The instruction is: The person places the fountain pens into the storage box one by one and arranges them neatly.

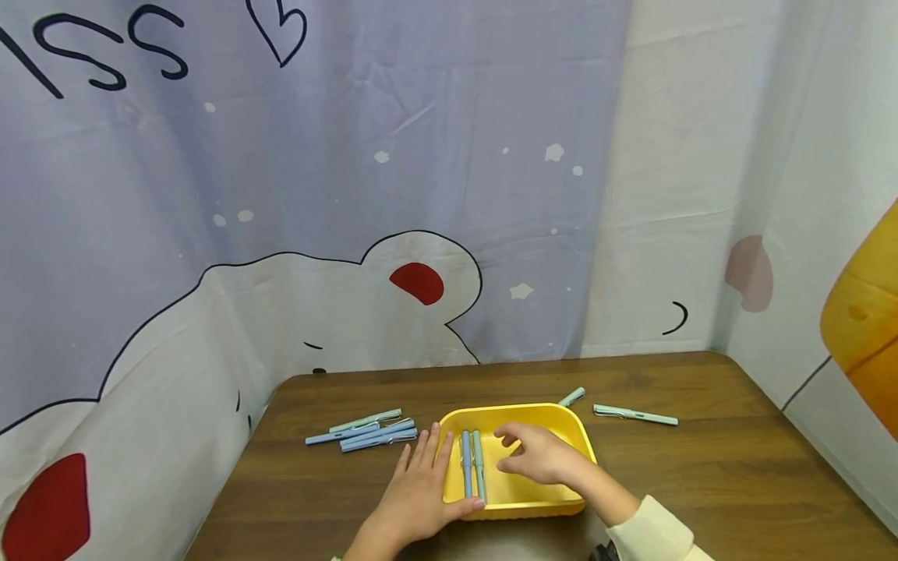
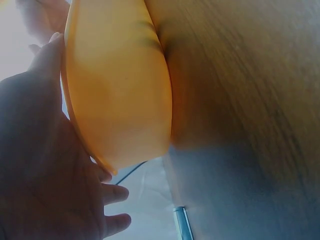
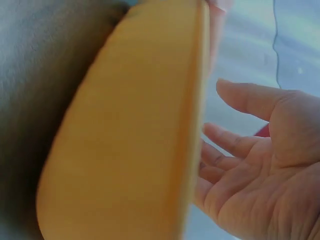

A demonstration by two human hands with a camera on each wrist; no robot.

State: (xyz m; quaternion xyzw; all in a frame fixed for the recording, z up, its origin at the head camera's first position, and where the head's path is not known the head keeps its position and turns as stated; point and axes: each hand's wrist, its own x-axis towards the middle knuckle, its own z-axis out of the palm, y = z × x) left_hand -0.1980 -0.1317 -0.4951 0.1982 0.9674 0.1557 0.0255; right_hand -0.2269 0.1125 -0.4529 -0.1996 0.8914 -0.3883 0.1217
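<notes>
A yellow plastic basket (image 1: 519,512) stands near the front of the table. Inside it, along the left side, a blue capped pen (image 1: 467,467) and a light green capped pen (image 1: 479,467) lie side by side. My left hand (image 1: 419,499) rests on the basket's left edge, its fingers spread and its thumb at the front rim. Over the right part of the basket hovers my right hand (image 1: 536,456), fingers loosely bent and nothing between them. The right wrist view shows that hand (image 3: 260,165) beside the basket wall (image 3: 125,125), thumb and fingers apart.
Left of the basket, several blue pens (image 1: 379,441) and a light green pen (image 1: 365,421) lie in a loose group. One green pen (image 1: 635,414) lies to the right, and another (image 1: 572,396) just behind the basket. A printed curtain (image 1: 526,195) hangs behind the wooden table (image 1: 701,467).
</notes>
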